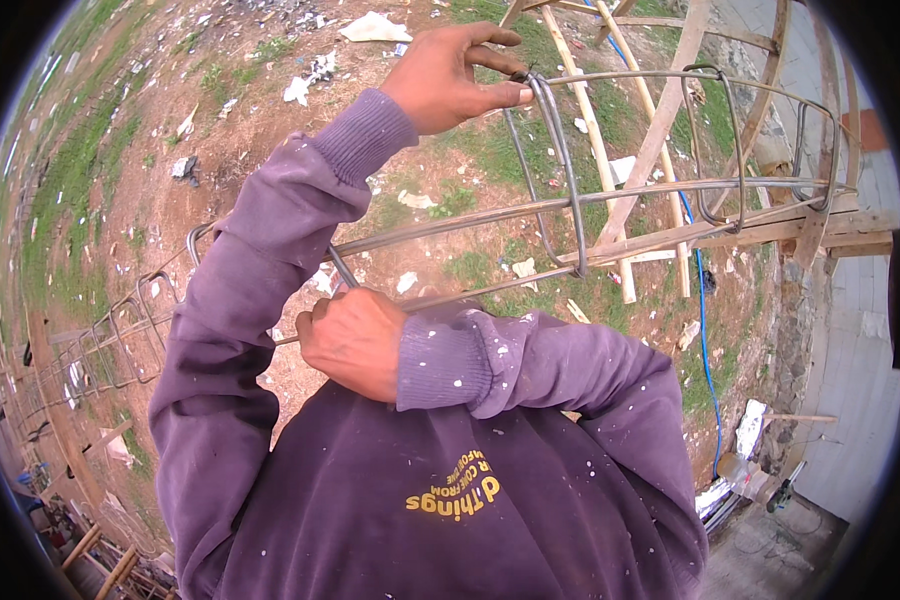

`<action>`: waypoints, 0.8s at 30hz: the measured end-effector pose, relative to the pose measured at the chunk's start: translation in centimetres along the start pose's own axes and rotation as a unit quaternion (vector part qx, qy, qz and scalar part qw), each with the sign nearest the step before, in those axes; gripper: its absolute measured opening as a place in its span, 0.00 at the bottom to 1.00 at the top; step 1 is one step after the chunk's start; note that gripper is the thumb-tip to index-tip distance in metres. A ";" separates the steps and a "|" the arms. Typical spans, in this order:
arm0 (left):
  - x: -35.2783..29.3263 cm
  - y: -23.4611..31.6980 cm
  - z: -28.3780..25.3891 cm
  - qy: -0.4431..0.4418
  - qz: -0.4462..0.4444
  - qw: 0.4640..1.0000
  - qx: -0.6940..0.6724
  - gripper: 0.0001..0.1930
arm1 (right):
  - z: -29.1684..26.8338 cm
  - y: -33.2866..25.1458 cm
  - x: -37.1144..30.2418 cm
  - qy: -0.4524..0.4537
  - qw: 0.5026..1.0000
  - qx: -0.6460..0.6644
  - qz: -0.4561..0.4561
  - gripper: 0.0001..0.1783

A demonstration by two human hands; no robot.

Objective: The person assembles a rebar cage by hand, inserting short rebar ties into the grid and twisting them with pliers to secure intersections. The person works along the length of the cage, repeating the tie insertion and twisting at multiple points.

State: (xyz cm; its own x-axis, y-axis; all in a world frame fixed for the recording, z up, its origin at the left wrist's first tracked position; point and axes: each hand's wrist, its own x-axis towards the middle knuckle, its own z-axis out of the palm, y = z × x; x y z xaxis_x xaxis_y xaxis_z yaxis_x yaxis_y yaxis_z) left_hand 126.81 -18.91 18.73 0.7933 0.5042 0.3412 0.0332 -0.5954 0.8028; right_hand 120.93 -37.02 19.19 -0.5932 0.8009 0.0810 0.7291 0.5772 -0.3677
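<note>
A long cage of steel reinforcing bars with bent square stirrups runs across in front of me. My left hand reaches to a stirrup's upper corner. Its fingers are stretched apart, with thumb and forefinger beside a dark bit of wire where stirrup and top bar meet. Lower down, my right hand is closed in a fist at the lower bar, under my left forearm. A short grey metal rod sticks up out of this fist; its lower part is hidden by the fingers.
Wooden poles and braces prop the cage on the right. A blue hose trails down beside them. More stirrups stretch away at left. Scraps of litter lie on the grass and soil. A grey wall stands far right.
</note>
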 end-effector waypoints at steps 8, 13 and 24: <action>0.3 0.5 -0.5 -0.008 0.036 0.999 0.007 0.25 | -12.8 4.4 -9.6 0.168 0.968 0.178 0.063 0.13; 0.2 0.6 -0.8 -0.039 -0.042 0.998 -0.003 0.25 | -20.0 7.5 -18.8 0.467 0.775 0.354 0.234 0.16; 1.5 0.5 -0.6 -0.066 -0.005 0.995 -0.072 0.18 | -16.4 14.6 -18.5 0.374 0.701 0.608 -0.018 0.32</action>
State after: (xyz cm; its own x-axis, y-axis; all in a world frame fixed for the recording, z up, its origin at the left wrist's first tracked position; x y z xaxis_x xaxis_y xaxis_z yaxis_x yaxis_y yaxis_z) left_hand 127.64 -18.12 19.93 0.8664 0.4176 0.2739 -0.0388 -0.4905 0.8706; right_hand 148.14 -40.82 27.54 0.0714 0.9108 0.4066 -0.3801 0.4017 -0.8331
